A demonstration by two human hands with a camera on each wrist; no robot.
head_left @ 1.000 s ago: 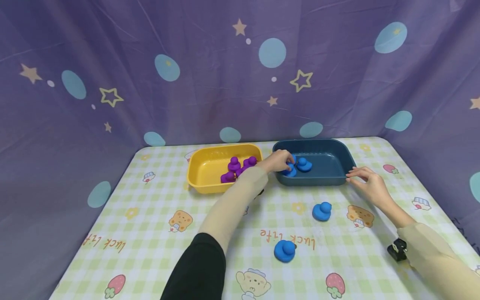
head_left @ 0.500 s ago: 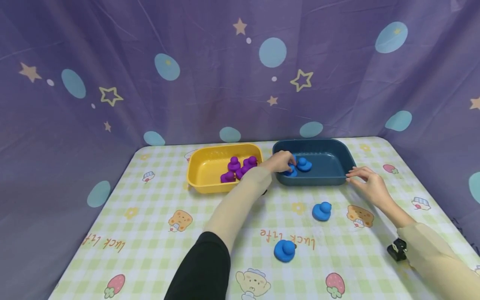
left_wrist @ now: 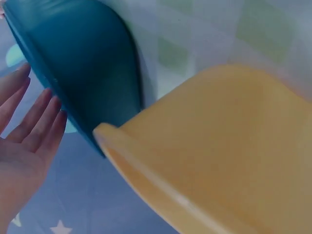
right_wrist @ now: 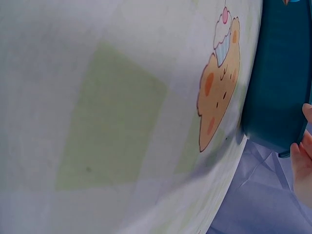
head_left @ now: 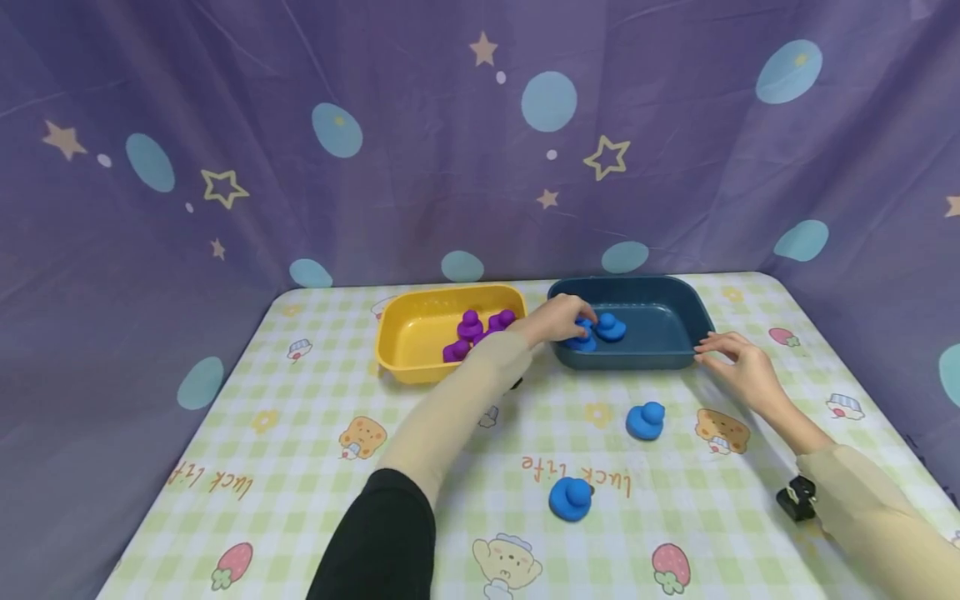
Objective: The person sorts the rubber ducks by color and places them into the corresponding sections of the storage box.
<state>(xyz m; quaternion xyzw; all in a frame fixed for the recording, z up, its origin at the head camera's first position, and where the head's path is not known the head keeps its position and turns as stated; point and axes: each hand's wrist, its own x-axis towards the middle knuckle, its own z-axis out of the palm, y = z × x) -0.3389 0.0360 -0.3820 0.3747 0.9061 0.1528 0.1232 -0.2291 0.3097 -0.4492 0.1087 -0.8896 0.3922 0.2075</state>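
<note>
The left hand [head_left: 557,318] reaches over the left rim of the dark blue tray [head_left: 660,333], its fingers spread around a blue toy duck [head_left: 581,342] partly hidden by them. Nothing shows between that hand's fingers [left_wrist: 45,117] in the left wrist view, where they look fairly straight. A second blue duck [head_left: 611,327] lies in the tray just right of the fingers. At the tray's front right corner, the right hand [head_left: 746,377] pinches the rim with thumb and fingertips. Two more blue ducks lie on the tablecloth, one nearer the tray [head_left: 645,421] and one nearer the front [head_left: 571,499].
Left of the blue tray stands a yellow tray [head_left: 405,333] with several purple ducks [head_left: 470,325], some covered by the left sleeve [head_left: 480,375]. Both trays sit at the table's back edge, before a purple curtain [head_left: 420,167]. A patterned tablecloth [head_left: 300,517] covers the table.
The left hand has shifted very slightly within the blue tray and its fingers look a little more spread. The left forearm moved slightly left. The right hand stays at the rim.
</note>
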